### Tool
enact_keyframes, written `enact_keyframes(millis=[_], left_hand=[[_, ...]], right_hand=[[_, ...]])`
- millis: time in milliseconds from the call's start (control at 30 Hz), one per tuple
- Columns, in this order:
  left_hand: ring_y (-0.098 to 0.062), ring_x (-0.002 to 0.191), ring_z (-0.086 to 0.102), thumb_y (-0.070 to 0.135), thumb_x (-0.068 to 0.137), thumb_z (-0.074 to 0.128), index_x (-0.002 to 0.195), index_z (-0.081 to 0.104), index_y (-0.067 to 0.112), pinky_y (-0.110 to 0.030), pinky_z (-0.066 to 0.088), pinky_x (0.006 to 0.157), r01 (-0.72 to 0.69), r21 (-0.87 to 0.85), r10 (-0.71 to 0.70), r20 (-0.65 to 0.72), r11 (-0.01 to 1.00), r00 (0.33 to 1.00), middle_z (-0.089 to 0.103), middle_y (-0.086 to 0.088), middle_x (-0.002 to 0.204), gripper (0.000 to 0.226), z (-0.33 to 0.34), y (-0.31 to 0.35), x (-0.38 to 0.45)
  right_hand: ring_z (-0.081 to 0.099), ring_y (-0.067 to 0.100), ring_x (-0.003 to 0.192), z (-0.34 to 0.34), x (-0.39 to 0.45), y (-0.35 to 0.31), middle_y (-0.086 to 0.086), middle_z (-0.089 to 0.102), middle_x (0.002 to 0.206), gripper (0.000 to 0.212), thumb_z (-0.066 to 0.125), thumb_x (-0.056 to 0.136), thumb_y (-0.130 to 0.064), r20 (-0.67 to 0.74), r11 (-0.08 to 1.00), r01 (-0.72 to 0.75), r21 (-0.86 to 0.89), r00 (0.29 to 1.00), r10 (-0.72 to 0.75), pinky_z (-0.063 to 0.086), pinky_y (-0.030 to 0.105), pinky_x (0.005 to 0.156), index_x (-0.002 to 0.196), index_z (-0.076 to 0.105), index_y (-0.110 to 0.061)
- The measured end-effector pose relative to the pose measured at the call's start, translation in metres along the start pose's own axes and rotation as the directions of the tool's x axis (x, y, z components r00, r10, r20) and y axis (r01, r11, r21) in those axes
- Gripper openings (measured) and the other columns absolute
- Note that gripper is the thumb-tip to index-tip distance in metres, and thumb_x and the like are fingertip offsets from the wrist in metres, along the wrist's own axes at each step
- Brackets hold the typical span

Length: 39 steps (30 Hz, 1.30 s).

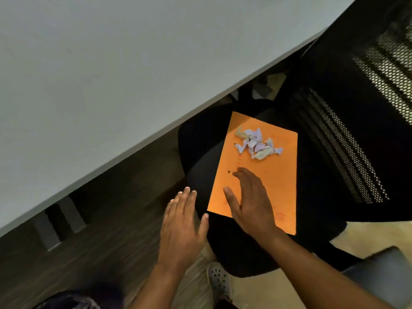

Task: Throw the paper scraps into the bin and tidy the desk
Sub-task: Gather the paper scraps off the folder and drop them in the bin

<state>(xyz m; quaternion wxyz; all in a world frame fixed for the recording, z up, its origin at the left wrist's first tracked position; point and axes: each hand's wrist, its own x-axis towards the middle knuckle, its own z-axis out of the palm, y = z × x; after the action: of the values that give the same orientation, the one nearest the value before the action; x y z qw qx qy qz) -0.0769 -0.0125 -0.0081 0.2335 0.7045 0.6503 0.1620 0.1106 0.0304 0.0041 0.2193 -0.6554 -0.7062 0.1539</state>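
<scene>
Going left to right here: the grey desk (111,74) fills the upper left and looks bare in this shot, nothing on the part I can see. Below its edge, the left hand (181,224) hovers flat with fingers spread, holding nothing, just beside the near-left corner of the orange folder (274,181). The right hand (249,201) is spread wide too, palm down over the folder's near end; can't quite tell if it's pressing on it or just above.

The folder lies on the black seat of the office chair (334,152), and the paper scraps (258,144) sit in a crumpled little heap on its far half, well apart from both hands.

My take on handling: the scraps are super light and loose, so they'd slide or flutter off at any tilt. The folder looks like thin card, so probably floppy if lifted by one corner. I'd grab it on both long edges, bow it slightly into a trough and keep it level, tray style. No bin visible in frame.
</scene>
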Motion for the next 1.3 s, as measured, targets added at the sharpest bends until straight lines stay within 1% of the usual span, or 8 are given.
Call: enact_keyframes(millis=[233, 433, 567, 700, 800, 967, 1100, 1300], left_hand=[[-0.028, 0.149, 0.009, 0.063, 0.085, 0.052, 0.154, 0.010, 0.022, -0.044, 0.017, 0.118, -0.189, 0.081, 0.177, 0.137, 0.979, 0.975, 0.003, -0.007, 0.163, 0.091, 0.038, 0.037, 0.095], [-0.029, 0.149, -0.004, 0.079, 0.065, 0.063, 0.153, 0.001, 0.030, -0.043, 0.001, 0.116, -0.367, 0.208, 0.325, 0.211, 0.907, 0.922, -0.007, -0.005, 0.163, 0.118, 0.064, 0.063, 0.200], [-0.033, 0.149, 0.000, 0.078, 0.062, 0.067, 0.154, 0.005, 0.027, -0.048, 0.006, 0.118, -0.451, 0.239, 0.379, 0.293, 0.860, 0.878, 0.000, -0.011, 0.163, 0.122, 0.079, 0.075, 0.245], [-0.034, 0.145, 0.012, 0.075, 0.068, 0.060, 0.150, 0.024, 0.022, -0.049, 0.011, 0.117, -0.519, 0.286, 0.426, 0.329, 0.806, 0.843, 0.017, -0.014, 0.158, 0.103, 0.090, 0.076, 0.249], [-0.034, 0.137, 0.026, 0.061, 0.080, 0.060, 0.141, 0.039, 0.018, -0.047, 0.022, 0.112, -0.541, 0.293, 0.470, 0.281, 0.789, 0.837, 0.032, -0.017, 0.149, 0.078, 0.096, 0.075, 0.242], [-0.030, 0.109, 0.047, 0.050, 0.094, 0.041, 0.113, 0.055, 0.012, -0.043, 0.038, 0.086, -0.608, 0.327, 0.559, 0.240, 0.723, 0.794, 0.052, -0.013, 0.122, 0.045, 0.097, 0.072, 0.232], [-0.025, 0.089, 0.048, 0.039, 0.098, 0.043, 0.100, 0.056, 0.010, -0.040, 0.042, 0.072, -0.589, 0.351, 0.564, 0.180, 0.728, 0.806, 0.057, -0.010, 0.102, 0.032, 0.098, 0.067, 0.226], [-0.025, 0.073, 0.053, 0.030, 0.093, 0.043, 0.084, 0.059, 0.008, -0.029, 0.028, 0.047, -0.523, 0.390, 0.520, 0.124, 0.758, 0.845, 0.058, -0.010, 0.080, 0.028, 0.096, 0.068, 0.218]], right_hand=[[0.029, 0.028, 0.141, -0.017, 0.054, 0.107, 0.012, 0.032, 0.155, 0.076, 0.056, 0.087, -0.060, -0.048, 0.973, -0.197, -0.123, 0.980, 0.193, 0.035, 0.050, 0.108, 0.144, 0.033, -0.015], [0.026, 0.029, 0.142, 0.001, 0.101, 0.153, 0.010, 0.026, 0.158, 0.098, 0.053, 0.073, -0.078, -0.021, 0.981, -0.165, -0.097, 0.986, 0.164, 0.034, 0.052, 0.107, 0.147, 0.030, -0.018], [0.030, 0.030, 0.138, 0.013, 0.121, 0.160, 0.008, 0.027, 0.158, 0.096, 0.049, 0.075, -0.078, -0.018, 0.986, -0.073, -0.151, 0.997, 0.071, 0.034, 0.051, 0.102, 0.151, 0.025, -0.025], [0.036, 0.029, 0.129, 0.010, 0.137, 0.169, 0.004, 0.025, 0.159, 0.089, 0.044, 0.079, -0.077, 0.091, 0.957, 0.132, -0.258, 0.990, -0.112, 0.036, 0.047, 0.093, 0.152, 0.023, -0.031], [0.043, 0.026, 0.116, 0.011, 0.140, 0.172, 0.004, 0.041, 0.148, 0.074, 0.041, 0.085, -0.072, 0.134, 0.945, 0.213, -0.248, 0.974, -0.184, 0.040, 0.044, 0.089, 0.144, 0.039, -0.026], [0.049, 0.027, 0.096, 0.017, 0.128, 0.176, 0.011, 0.056, 0.121, 0.055, 0.039, 0.094, -0.061, 0.048, 0.950, 0.241, -0.201, 0.971, -0.236, 0.043, 0.042, 0.074, 0.119, 0.057, -0.016], [0.051, 0.027, 0.083, 0.018, 0.120, 0.173, 0.012, 0.059, 0.100, 0.044, 0.043, 0.097, -0.052, 0.001, 0.940, 0.248, -0.234, 0.967, -0.254, 0.043, 0.039, 0.062, 0.098, 0.061, -0.011], [0.052, 0.026, 0.061, 0.020, 0.111, 0.164, 0.010, 0.058, 0.070, 0.032, 0.054, 0.097, -0.029, -0.083, 0.930, 0.211, -0.302, 0.966, -0.246, 0.036, 0.034, 0.048, 0.074, 0.060, -0.008]])
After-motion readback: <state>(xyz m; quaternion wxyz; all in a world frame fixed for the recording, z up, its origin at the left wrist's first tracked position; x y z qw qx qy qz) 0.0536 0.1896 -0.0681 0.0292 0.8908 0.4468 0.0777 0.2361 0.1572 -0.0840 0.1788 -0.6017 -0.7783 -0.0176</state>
